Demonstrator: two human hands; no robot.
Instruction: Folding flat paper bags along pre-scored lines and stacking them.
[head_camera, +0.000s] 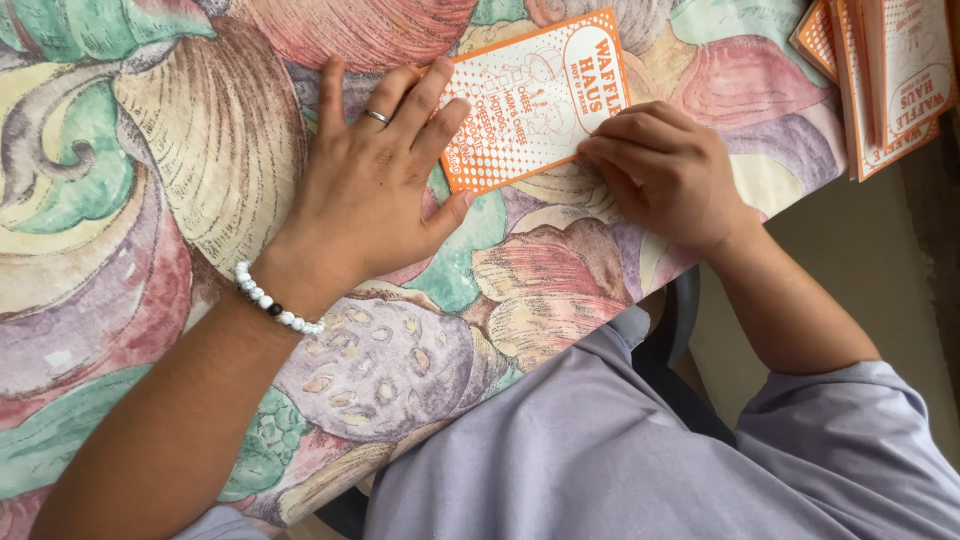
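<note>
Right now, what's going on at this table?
A person seated at a table covered with a floral cloth is working on an orange-and-white paper sleeve. The left hand, wearing a ring and a beaded bracelet, presses flat on one end, while the right hand's fingertips pinch its lower edge. A stack of similar sleeves lies at the table's far corner.

It looked like a home table: a tablecloth (150, 200) printed with big fruit covered it, and a stack of orange leaflets (885, 80) lay at two o'clock.
</note>
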